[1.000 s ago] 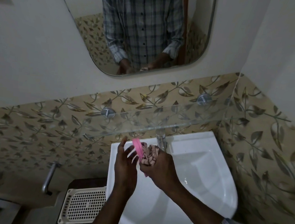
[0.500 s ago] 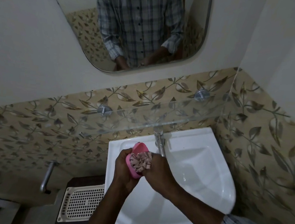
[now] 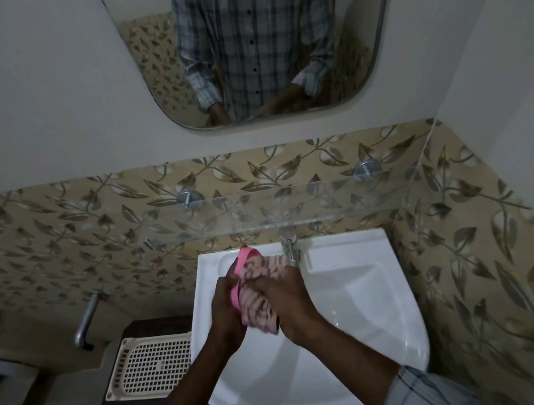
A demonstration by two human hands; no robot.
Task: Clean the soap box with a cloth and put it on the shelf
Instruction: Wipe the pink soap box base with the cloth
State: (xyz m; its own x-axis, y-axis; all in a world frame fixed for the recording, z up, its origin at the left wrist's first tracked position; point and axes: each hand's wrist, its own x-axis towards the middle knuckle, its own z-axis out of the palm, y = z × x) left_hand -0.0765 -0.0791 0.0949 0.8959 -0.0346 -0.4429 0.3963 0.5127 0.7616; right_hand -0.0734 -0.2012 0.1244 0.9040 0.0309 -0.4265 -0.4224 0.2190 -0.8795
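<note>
Over the white sink (image 3: pixel 377 325), the left hand (image 3: pixel 226 315) is closed around the pink soap box (image 3: pixel 239 275), holding it on edge, while the right hand (image 3: pixel 286 304) is closed on a bunched patterned cloth (image 3: pixel 259 298) and presses it against the box's open side. This looks like the wiping step, with the cleaning in hand and the placing not yet begun. The next move, I judge, calls for drawing the cloth away and lifting the box up to the glass shelf (image 3: pixel 258 211), which runs just above and behind the hands, and setting it flat there
</note>
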